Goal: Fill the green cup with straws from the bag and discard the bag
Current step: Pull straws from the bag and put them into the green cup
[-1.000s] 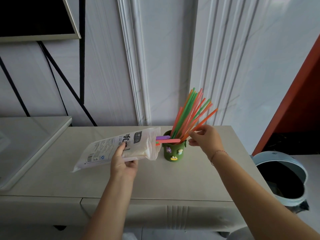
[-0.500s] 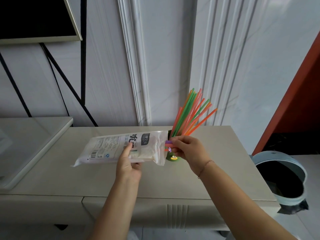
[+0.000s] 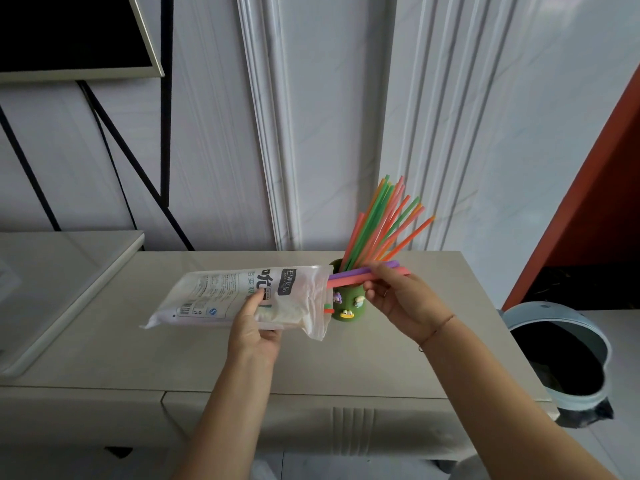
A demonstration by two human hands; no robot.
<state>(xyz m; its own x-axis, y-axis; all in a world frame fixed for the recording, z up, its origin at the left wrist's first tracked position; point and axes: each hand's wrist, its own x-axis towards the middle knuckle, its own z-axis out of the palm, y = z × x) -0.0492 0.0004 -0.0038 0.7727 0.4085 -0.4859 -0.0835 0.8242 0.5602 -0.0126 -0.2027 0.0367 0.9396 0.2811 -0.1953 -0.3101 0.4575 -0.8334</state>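
1. The green cup stands on the beige cabinet top, towards its back edge and near the wall; small figures are stuck on its front, and the bag's mouth covers part of its left side
2. A bundle of straws in orange, green and pink stands in the cup, fanning up and to the right
3. The bag of printed white plastic is held off the cabinet top, lying nearly level, with its open mouth on the right, just in front of the cup
4. A purple straw and a red straw stick out of that mouth side by side and run rightward across the cup's rim; a short orange straw end pokes out lower in the mouth
5. Your right hand pinches the purple and red straws near their right ends, fingers curled round them; a thin bracelet sits on the wrist
6. Your left hand grips the bag from below near its middle, thumb up on the printed face and fingers curled underneath
7. A pale blue bin with a dark liner stands open on the floor, just right of the cabinet
8. A glass-topped surface lies to the left, with a dark screen above it
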